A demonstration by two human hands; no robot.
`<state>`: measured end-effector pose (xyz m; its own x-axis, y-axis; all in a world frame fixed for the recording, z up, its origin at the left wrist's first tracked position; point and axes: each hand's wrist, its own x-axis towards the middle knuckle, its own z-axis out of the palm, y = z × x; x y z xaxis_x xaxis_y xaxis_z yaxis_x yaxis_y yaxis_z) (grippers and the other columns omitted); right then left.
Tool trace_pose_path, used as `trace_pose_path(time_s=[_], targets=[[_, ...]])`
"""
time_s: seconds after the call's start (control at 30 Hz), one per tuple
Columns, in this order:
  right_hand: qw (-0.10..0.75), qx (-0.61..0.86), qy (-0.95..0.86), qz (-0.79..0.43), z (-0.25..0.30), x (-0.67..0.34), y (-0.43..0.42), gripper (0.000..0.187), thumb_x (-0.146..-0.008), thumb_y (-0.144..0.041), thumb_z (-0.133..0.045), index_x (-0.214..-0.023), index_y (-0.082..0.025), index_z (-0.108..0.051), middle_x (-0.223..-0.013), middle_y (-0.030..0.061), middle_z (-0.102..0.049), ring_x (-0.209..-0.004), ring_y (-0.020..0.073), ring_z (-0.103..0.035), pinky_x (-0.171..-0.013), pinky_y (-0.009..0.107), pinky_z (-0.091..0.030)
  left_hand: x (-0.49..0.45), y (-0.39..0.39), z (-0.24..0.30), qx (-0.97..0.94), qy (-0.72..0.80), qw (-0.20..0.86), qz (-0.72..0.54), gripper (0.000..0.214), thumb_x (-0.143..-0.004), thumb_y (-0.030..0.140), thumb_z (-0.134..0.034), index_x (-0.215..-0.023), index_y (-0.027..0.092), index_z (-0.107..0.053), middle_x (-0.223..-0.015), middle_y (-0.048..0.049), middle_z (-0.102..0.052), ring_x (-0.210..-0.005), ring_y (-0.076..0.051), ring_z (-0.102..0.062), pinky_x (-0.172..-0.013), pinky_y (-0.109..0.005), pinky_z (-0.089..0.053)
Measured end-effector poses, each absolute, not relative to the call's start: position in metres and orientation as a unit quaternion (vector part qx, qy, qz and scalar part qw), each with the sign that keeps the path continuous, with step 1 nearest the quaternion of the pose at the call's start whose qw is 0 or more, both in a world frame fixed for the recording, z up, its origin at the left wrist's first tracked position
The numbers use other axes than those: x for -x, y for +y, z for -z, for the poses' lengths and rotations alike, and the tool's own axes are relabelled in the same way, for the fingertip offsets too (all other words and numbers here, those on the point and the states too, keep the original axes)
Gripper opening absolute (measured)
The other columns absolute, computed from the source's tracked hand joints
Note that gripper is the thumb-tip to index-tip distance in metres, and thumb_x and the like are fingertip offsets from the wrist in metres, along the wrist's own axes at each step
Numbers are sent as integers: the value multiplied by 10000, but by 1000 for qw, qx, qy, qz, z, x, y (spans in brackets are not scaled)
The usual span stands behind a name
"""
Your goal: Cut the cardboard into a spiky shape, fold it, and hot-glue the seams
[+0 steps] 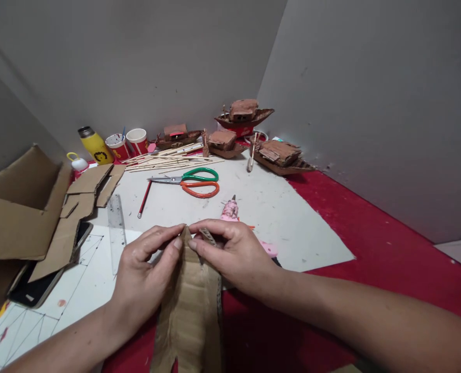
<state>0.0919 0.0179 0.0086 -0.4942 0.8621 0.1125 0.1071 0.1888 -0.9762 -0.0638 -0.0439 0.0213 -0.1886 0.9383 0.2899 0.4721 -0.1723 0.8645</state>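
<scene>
A long piece of corrugated cardboard [193, 300] stretches toward me from between my hands, narrowing to a tip at its far end. My left hand [147, 269] pinches the left side of that tip between thumb and fingers. On the right side, my right hand [232, 254] grips the same end, with a short cardboard flap [207, 237] sticking up by its fingers. Just beyond my right hand lies a pink glue gun [230, 209], partly hidden by it. Scissors [191, 181] with one green and one orange handle rest farther back, their blades over a red pencil [145, 199].
Several brown model boats [279, 154] stand along the back, near thin wooden sticks [168, 158]. Paper cups [137, 141] and a yellow bottle [96, 147] are at back left. A cardboard box [18, 223], a phone [40, 285], a clear ruler [116, 228] and a drawn plan [40, 331] occupy the left.
</scene>
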Motion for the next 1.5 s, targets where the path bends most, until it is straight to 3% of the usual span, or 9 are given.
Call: trace_pose_path(time_s=[0.13, 0.33, 0.57, 0.7, 0.93, 1.33, 1.43, 1.5], targets=[[347, 384, -676, -524, -9, -94, 20, 208, -789, -215, -613, -939, -177, -751, -783, 18, -734, -699, 170, -635, -626, 260, -493, 69, -46, -27, -576, 622, 249, -468, 221, -840, 249, -652, -1040, 246, -745, -994, -25, -751, -884, -162, -683, -794, -219, -524], [337, 400, -649, -552, -9, -95, 21, 145, -779, -252, -624, -839, -165, -724, -709, 8, -675, -628, 144, -582, -564, 239, -449, 71, -47, -30, -599, 635, 291, -391, 76, -802, 252, -673, -834, 200, -719, -796, -9, -746, -708, -160, -681, -656, -207, -519], [266, 395, -605, -639, -16, -97, 15, 120, -751, -240, -650, -849, -175, -674, -748, 1, -656, -667, 140, -589, -578, 225, -439, 69, -50, -23, -638, 631, 237, -374, 108, -847, 232, -620, -795, 195, -707, -752, 4, -734, -659, -136, -672, -628, -203, -500], [236, 403, -601, -649, -15, -97, 13, 44, -722, -196, -635, -759, -173, -624, -641, -35, -564, -582, 109, -510, -519, 203, -376, 69, -49, -22, -652, 619, 219, -380, 104, -851, 216, -617, -812, 185, -708, -761, 2, -731, -678, -128, -671, -644, -200, -502], [247, 393, -631, -622, -9, -98, 14, 132, -746, -230, -591, -648, -172, -523, -600, -49, -457, -561, 97, -398, -511, 219, -307, 68, -49, -16, -679, 591, 178, -397, 129, -840, 141, -598, -778, 168, -708, -704, 10, -708, -620, -103, -642, -608, -188, -486], [254, 391, -641, -610, -7, -98, 16, 123, -746, -224, -592, -653, -164, -537, -584, -59, -438, -552, 87, -378, -501, 209, -294, 64, -50, -14, -656, 602, 180, -417, 108, -827, 153, -606, -764, 157, -694, -676, 6, -688, -609, -108, -624, -602, -196, -481], [269, 377, -627, -626, -13, -97, 20, 102, -733, -241, -605, -681, -157, -581, -596, -52, -494, -551, 89, -418, -511, 205, -330, 62, -49, -16, -607, 620, 245, -433, 128, -823, 217, -625, -904, 163, -708, -824, -26, -725, -739, -145, -661, -685, -220, -504], [280, 370, -623, -630, -16, -95, 22, 92, -725, -243, -612, -708, -154, -606, -619, -43, -541, -564, 95, -454, -532, 208, -360, 61, -48, -18, -541, 628, 335, -449, 309, -807, 267, -659, -1104, 183, -669, -1001, -48, -734, -864, -177, -676, -746, -239, -519]])
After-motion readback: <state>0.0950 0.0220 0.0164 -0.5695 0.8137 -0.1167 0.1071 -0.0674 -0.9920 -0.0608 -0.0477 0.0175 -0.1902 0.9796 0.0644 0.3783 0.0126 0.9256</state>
